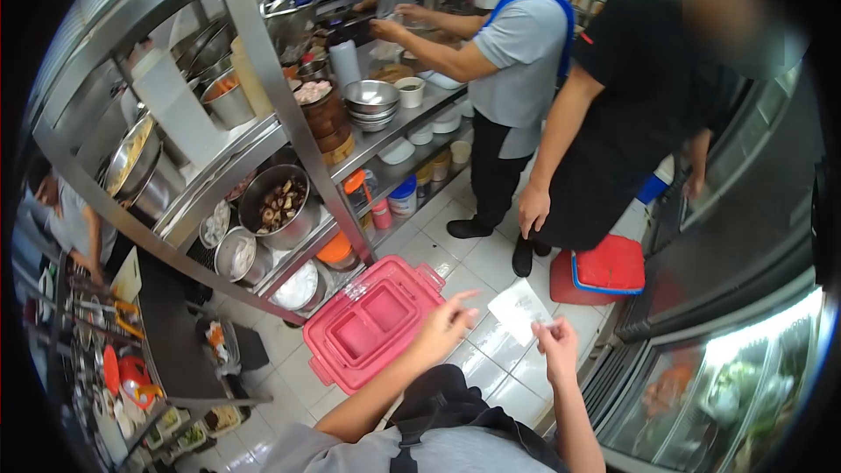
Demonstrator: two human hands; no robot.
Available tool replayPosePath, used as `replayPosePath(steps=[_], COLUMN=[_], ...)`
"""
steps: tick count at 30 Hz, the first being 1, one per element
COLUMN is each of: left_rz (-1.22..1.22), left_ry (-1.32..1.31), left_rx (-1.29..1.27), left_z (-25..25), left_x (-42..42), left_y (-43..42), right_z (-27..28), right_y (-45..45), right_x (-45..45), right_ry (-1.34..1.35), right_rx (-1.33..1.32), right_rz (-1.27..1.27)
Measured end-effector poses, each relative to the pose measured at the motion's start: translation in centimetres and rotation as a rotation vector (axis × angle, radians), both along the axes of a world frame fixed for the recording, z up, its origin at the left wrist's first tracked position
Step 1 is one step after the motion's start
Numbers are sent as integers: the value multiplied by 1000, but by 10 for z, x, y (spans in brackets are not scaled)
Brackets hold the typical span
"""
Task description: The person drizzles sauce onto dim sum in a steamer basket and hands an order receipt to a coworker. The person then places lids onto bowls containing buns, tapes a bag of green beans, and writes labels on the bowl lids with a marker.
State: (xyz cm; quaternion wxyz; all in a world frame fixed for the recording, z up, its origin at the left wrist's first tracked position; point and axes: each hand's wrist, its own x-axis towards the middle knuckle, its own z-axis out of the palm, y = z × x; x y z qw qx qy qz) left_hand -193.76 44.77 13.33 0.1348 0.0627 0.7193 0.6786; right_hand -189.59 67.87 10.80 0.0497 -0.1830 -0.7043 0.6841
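My right hand (557,346) pinches the lower right corner of a small white sheet (517,305) between thumb and fingers. Grey marks show on the sheet; whether it is paper or a thin plastic packet I cannot tell. My left hand (448,324) is held out to the left of the sheet, apart from it, fingers spread with nothing in them. Below and left of that hand, a pink plastic lid (377,320) with two recessed panels tops a bin on the floor.
Left stands a steel shelf rack (245,61) with pots and bottles. Ahead, a person in grey (530,44) works at a counter; another in black (631,96) stands nearer. A red cooler box (604,270) sits on the floor, a glass-fronted fridge (718,377) at right.
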Motion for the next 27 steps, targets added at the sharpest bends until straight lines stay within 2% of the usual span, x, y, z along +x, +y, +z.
replayPosePath(steps=[3,6,7,11,16,19,21,24,27], left_rz=[261,376,413,450,343,313,325,533,723], left_ry=[123,45,33,14,78,90,-4,0,-198], left_rx=[-139,-133,-200,-273,-389,-399,-430,-438,-380], left_z=[-19,-55,-53,-77,-59,-65,-69,-90,-119], left_x=[-11,-15,-15,-27,-57,-72,-80,-89,-109], left_y=[-38,-69,-73,-73,-51,-49,-52,-58,-58], right_z=[18,32,43,77,129,174,211,277,322], right_y=[-11,-36,-46,-85,-129,-167,-191,-227,-268], right_x=[-86,-163,-184,-262,-379,-489,-574,-661,-752], right_ry=[138,246,253,228,348,330,306,323,464], right_rx=[-71,-131,-172,-385,-504,-762,-840,-850,-952], right_rz=[150,240,262,351,400,485,591,698,734])
